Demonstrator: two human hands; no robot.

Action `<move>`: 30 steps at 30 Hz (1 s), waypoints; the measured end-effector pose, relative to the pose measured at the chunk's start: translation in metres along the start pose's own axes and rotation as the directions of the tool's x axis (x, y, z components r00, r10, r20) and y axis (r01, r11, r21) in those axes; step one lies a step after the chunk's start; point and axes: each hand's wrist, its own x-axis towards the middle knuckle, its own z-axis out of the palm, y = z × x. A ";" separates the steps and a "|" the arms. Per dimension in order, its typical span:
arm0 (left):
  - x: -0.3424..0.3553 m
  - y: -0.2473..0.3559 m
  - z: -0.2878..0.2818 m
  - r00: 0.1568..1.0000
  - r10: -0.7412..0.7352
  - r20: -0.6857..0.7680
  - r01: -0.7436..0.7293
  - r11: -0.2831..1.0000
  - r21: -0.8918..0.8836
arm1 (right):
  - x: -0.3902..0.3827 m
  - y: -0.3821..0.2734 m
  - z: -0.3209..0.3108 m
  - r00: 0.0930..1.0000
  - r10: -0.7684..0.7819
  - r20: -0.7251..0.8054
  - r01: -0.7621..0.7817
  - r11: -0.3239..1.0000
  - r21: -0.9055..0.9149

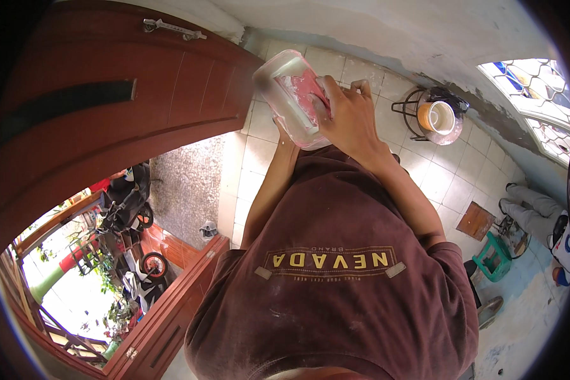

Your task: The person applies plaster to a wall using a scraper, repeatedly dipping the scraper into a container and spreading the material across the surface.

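My left hand (285, 131) is closed on a translucent rectangular plastic tub (284, 63) at the upper middle, gripping it from the side and beneath. My right hand (348, 117) reaches over the tub's right side, its fingers closed on a flat pink tool (297, 88), like a scraper, that is smeared with white paste and lies over the inside of the tub. The right fingertips are partly hidden. Pale smears also mark the tub's inner walls. My forearms come up past the dark maroon shirt I wear.
A wooden door (76, 82) stands open at left, motorbikes (126, 215) outside. At right are a round stool (436, 133) bearing an orange-white container (436, 115), a barred window (525, 82), a green plastic stool (491, 256) and another person's grey-clad legs (532, 209). Tiles (443, 177) cover the floor.
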 end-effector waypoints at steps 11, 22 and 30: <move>0.006 0.008 0.015 0.995 -0.041 -0.087 0.027 0.987 -0.159 | 0.003 -0.001 0.013 0.998 0.042 0.039 -0.042 0.999 -0.005; 0.013 0.007 0.005 1.000 -0.020 -0.003 0.020 0.999 -0.050 | 0.010 0.008 0.021 0.987 0.127 0.101 -0.137 0.986 0.098; 0.016 0.017 -0.001 0.997 -0.070 -0.044 0.070 0.998 0.000 | 0.015 0.030 0.026 0.992 0.071 0.109 -0.092 0.976 0.197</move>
